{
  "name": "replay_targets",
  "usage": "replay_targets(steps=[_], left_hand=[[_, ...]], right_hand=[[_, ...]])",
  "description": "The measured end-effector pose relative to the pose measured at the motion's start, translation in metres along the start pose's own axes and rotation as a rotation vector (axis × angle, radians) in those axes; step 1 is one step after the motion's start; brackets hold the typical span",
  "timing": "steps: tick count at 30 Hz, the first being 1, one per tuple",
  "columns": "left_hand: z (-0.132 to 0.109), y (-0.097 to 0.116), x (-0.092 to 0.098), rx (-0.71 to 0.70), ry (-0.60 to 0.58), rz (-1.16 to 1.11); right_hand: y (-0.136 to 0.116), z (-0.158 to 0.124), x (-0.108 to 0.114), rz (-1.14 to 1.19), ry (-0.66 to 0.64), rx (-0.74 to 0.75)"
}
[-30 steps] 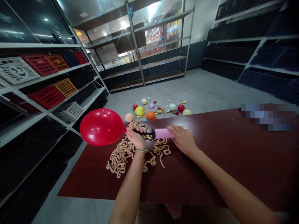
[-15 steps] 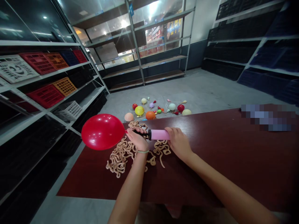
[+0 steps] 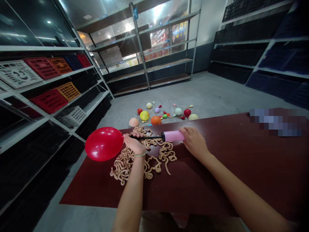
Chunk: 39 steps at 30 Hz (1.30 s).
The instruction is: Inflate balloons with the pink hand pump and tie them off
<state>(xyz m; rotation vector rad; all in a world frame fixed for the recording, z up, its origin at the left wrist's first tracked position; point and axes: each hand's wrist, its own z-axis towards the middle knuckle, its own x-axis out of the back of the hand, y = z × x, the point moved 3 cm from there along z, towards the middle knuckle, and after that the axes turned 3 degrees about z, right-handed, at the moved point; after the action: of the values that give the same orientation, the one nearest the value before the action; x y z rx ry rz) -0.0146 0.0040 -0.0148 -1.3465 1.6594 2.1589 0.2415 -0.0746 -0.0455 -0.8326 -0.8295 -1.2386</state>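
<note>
One pump [image 3: 164, 136] lies level over the bench [image 3: 217, 167], long axis left-right, nozzle leftward into one red balloon [image 3: 104, 143] (past the bench edge). Left hand [image 3: 135, 144] fingers pinch the neck; right hand [image 3: 194, 141] fingers wrap the pink barrel, its end hidden. Tan balloon heap [image 3: 135, 159] uncountable.

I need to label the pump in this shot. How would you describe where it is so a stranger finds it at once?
Look at the dark red table, at its far left end above the tan pile. The pump lies between the left hand and right hand, the only pink cylinder, its black rod pointing at the red balloon.
</note>
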Motion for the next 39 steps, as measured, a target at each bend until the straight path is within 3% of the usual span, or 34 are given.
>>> replay_targets(steps=[4,10,15,19,22,27,32,35,39], left_hand=[[-0.006,-0.005,-0.002,0.035,0.000,-0.019],[-0.027,-0.024,-0.007,0.051,-0.101,0.007],[-0.025,-0.023,-0.009,0.018,-0.151,0.040],[-0.015,-0.009,-0.009,-0.012,-0.095,0.025],[-0.010,0.000,-0.007,-0.017,-0.053,0.032],[-0.015,0.003,-0.006,-0.013,-0.007,0.034],[-0.034,-0.013,-0.011,0.042,-0.077,0.055],[-0.038,-0.020,-0.012,0.057,-0.124,0.062],[-0.033,-0.015,-0.013,0.039,-0.129,0.052]], right_hand=[[-0.026,-0.002,0.000,0.017,-0.059,0.001],[-0.058,-0.007,-0.004,0.078,-0.144,0.024],[-0.037,-0.004,-0.003,0.065,-0.124,0.066],[-0.005,0.000,-0.001,0.019,-0.045,0.006],[0.006,0.000,0.000,0.007,-0.009,-0.022],[-0.022,-0.003,-0.003,0.055,-0.088,0.002],[-0.054,-0.008,-0.006,0.133,-0.161,0.037],[-0.051,-0.007,-0.006,0.133,-0.185,0.059],[-0.027,-0.003,-0.004,0.111,-0.160,0.067]])
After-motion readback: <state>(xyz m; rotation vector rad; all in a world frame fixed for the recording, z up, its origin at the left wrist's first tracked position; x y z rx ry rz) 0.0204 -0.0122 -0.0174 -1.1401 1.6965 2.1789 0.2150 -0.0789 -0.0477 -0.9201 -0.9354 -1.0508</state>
